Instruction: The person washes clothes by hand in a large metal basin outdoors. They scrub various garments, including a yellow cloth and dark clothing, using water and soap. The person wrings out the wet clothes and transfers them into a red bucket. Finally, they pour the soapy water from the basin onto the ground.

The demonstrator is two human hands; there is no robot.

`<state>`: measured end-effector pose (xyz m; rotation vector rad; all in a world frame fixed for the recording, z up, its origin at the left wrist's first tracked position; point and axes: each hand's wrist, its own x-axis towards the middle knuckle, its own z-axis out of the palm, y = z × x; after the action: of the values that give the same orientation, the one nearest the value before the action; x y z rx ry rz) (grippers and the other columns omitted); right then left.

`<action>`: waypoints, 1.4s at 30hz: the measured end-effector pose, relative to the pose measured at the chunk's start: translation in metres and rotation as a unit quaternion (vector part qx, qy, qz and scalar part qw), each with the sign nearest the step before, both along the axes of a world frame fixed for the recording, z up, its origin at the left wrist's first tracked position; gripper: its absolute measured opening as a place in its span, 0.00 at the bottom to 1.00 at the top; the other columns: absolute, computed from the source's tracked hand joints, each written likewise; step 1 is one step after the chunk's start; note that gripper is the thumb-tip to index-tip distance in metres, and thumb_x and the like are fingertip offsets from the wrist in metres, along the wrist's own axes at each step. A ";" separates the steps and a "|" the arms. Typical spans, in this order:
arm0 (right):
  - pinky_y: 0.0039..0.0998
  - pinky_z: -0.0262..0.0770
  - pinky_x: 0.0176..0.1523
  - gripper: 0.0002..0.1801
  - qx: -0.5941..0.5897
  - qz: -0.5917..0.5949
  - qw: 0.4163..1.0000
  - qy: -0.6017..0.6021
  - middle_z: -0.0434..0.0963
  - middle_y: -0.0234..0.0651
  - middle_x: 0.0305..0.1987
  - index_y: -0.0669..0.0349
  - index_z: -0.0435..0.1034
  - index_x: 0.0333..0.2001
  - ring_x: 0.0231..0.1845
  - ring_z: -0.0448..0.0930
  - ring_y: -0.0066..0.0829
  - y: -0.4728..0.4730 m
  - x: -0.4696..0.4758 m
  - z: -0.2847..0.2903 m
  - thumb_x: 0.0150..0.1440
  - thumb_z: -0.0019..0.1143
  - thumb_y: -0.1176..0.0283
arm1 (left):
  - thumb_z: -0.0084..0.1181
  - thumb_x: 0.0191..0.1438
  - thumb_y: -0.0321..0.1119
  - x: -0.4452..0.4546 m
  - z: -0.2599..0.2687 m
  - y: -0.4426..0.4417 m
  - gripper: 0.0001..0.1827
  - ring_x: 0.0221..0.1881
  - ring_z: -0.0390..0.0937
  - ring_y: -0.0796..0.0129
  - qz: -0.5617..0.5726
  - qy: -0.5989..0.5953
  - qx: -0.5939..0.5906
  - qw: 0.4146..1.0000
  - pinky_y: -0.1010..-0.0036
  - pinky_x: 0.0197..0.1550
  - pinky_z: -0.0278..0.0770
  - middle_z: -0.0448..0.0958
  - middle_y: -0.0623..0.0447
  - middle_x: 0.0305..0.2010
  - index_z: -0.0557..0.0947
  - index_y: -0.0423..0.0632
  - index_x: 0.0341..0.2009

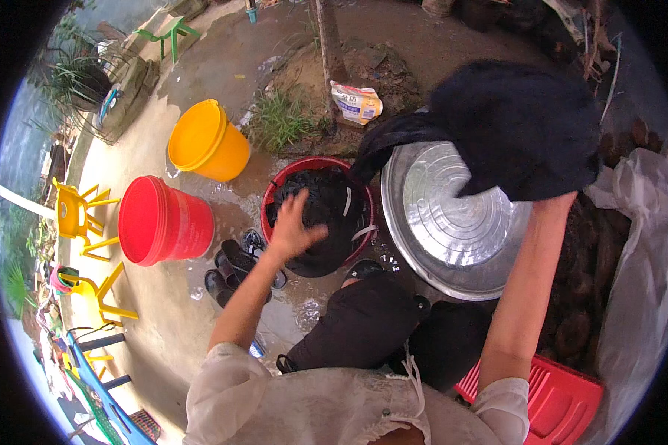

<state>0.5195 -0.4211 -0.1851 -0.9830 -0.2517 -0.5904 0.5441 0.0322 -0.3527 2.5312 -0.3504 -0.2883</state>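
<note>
My left hand is spread open above a red tub packed with wet black clothes; a white drawstring lies on them. On the right, my right arm is raised, holding up a bunched black garment. The cloth hides my right hand's fingers; only the wrist shows at its lower edge. A long strip of the dark cloth trails left towards the tub. Beneath the garment stands a wide round metal basin with ridged rings in its bottom.
A yellow bucket and a red bucket lean left on wet concrete. Dark slippers lie beside the tub. A printed pouch rests by a tree trunk. A red plastic washboard is at lower right, near plastic sheeting.
</note>
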 end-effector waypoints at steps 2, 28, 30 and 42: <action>0.38 0.64 0.62 0.27 -0.100 -0.197 0.974 0.043 0.61 0.40 0.64 0.59 0.55 0.63 0.61 0.66 0.39 0.005 -0.006 0.006 0.63 0.36 0.57 | 0.74 0.27 0.52 -0.051 -0.026 -0.006 0.65 0.69 0.41 0.36 0.030 0.118 0.115 0.986 0.43 0.62 0.52 0.40 0.34 0.69 0.47 0.64 0.67; 0.33 0.79 0.42 0.51 -0.439 0.384 0.670 0.458 0.59 0.50 0.64 0.50 0.41 0.68 0.56 0.70 0.38 0.087 -0.029 -0.046 0.47 0.64 0.58 | 0.54 0.39 0.19 0.040 0.285 -0.134 0.17 0.28 0.75 0.71 0.037 0.086 -0.531 0.842 0.76 0.32 0.74 0.76 0.52 0.29 0.76 0.37 0.39; 0.34 0.80 0.42 0.50 -0.315 0.338 0.787 0.408 0.61 0.54 0.62 0.51 0.40 0.68 0.52 0.74 0.37 0.073 -0.031 -0.038 0.48 0.64 0.63 | 0.55 0.40 0.20 0.049 0.307 -0.160 0.17 0.29 0.76 0.69 -0.026 0.086 -0.591 0.801 0.74 0.33 0.75 0.77 0.51 0.30 0.76 0.37 0.40; 0.31 0.70 0.52 0.39 -0.504 0.035 0.679 0.533 0.75 0.49 0.47 0.67 0.63 0.56 0.48 0.77 0.38 -0.003 -0.048 -0.131 0.45 0.66 0.56 | 0.68 0.34 0.56 0.113 -0.007 -0.092 0.55 0.66 0.52 0.42 -0.097 0.032 0.025 0.994 0.54 0.61 0.60 0.52 0.36 0.66 0.57 0.49 0.64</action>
<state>0.4720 -0.4244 -0.3163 -2.2188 0.5204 0.3720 0.6576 -0.0597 -0.3593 2.5342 -0.5715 -0.4563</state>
